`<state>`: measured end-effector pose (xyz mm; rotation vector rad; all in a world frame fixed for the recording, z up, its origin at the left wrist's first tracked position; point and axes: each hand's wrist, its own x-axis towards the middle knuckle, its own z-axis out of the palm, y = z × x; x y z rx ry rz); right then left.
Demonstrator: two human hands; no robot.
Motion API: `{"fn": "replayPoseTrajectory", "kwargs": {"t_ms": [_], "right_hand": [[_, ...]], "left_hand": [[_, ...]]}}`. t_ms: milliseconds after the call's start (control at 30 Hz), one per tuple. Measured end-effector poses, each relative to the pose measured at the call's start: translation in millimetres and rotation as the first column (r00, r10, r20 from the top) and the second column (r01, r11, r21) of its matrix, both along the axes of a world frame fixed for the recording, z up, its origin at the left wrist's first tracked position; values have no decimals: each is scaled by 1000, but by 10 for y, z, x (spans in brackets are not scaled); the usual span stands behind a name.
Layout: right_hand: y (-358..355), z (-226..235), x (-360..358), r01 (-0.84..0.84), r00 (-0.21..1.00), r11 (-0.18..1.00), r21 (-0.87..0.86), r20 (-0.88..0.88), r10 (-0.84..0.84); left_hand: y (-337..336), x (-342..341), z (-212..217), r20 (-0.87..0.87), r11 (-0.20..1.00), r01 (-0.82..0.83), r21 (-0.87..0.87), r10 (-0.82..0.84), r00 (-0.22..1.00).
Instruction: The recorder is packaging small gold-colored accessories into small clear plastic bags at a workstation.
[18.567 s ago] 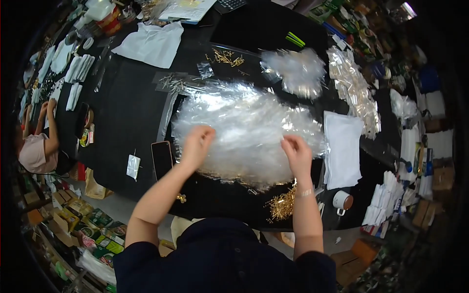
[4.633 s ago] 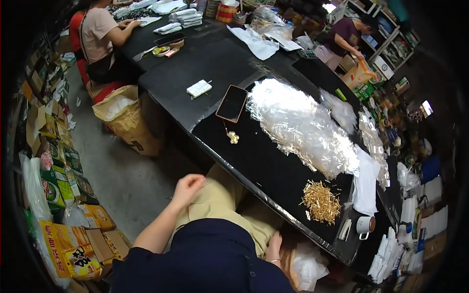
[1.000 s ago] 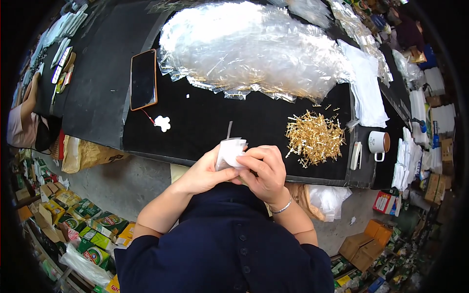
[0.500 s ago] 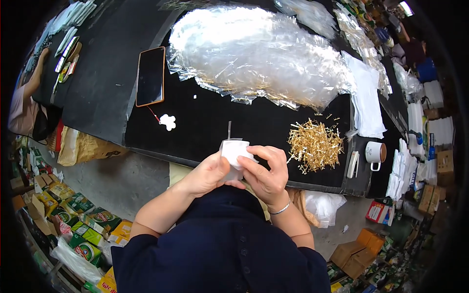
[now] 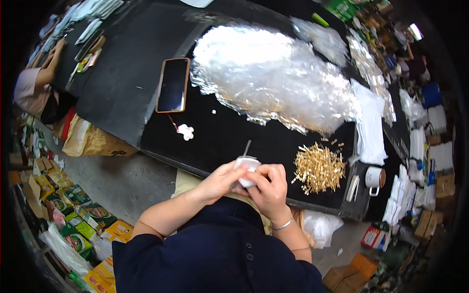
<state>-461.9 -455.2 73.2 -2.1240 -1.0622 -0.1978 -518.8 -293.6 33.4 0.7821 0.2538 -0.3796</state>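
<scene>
In front of my body, at the table's near edge, both hands hold a small white folded packet (image 5: 249,165), apparently in a clear plastic bag. My left hand (image 5: 220,184) grips it from the left, thumb across its front. My right hand (image 5: 270,188) has its bent fingers closed on the packet's right side; the undersides of both hands are hidden. A thin strip (image 5: 249,146) shows just beyond the packet, and I cannot tell whether it touches it. Nearest my right hand is a heap of short gold twist ties (image 5: 320,168).
Clear plastic bags (image 5: 273,73) form a wide pile across the black table (image 5: 112,73). A phone (image 5: 173,85) with a white flower charm (image 5: 185,132) lies left. White folded cloths (image 5: 369,124), a mug (image 5: 373,177) and a slim white tool (image 5: 352,188) are right. Another person's arm (image 5: 46,73) shows far left.
My fingers have closed in over the packet, and my left thumb now covers more of its front. The whole view has shifted, with the table's things appearing lower and further right.
</scene>
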Motion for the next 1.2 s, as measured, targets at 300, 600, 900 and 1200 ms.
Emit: {"fn": "replayPoseTrajectory", "kwargs": {"t_ms": [300,600,900,1200], "right_hand": [[-86,156,182,-192,981,980,44,21,191],[-673,-215,476,560,709,658,504,-702,-66],[-560,-573,137,580,620,660,476,-785,22],[-554,-608,163,538,668,698,472,-744,-11]], "left_hand": [[114,8,-19,-63,992,121,-29,-123,990],[1768,-145,206,394,135,-465,875,360,846],[3295,-185,-21,227,-336,-103,936,356,907],[2667,128,302,439,-832,-95,547,189,878]]}}
